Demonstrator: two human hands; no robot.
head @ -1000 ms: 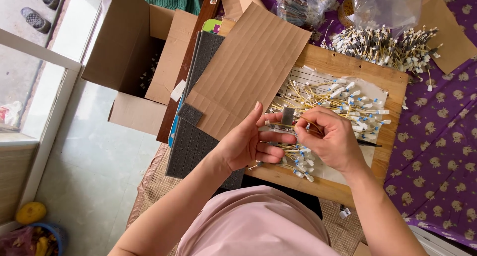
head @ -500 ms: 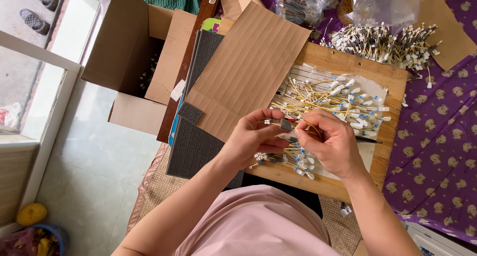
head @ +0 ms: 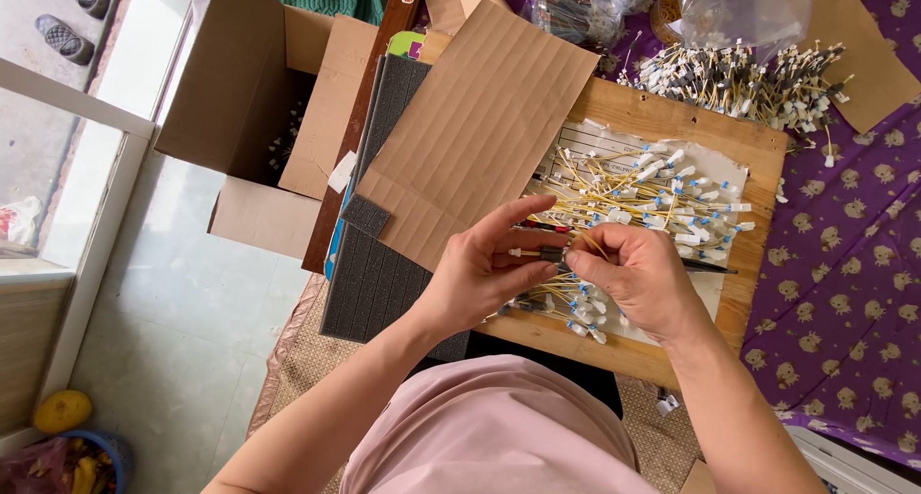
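Observation:
My left hand and my right hand meet above the near edge of a wooden board. Between their fingertips they pinch a small dark sleeve piece on a thin yellow wire whose pale tip sticks out to the left. Just behind the hands a loose heap of yellow wires with white connectors lies on a white sheet. A smaller bunch of the same wires rests under my hands.
A corrugated cardboard sheet and dark foam pads lie left of the board. An open cardboard box stands at the far left. More bundled wires and plastic bags sit behind, on purple patterned cloth.
The hands have stayed together over the board's near edge. The dark piece, upright a second ago, now lies sideways along the wire between my fingertips, with my left forefinger stretched out.

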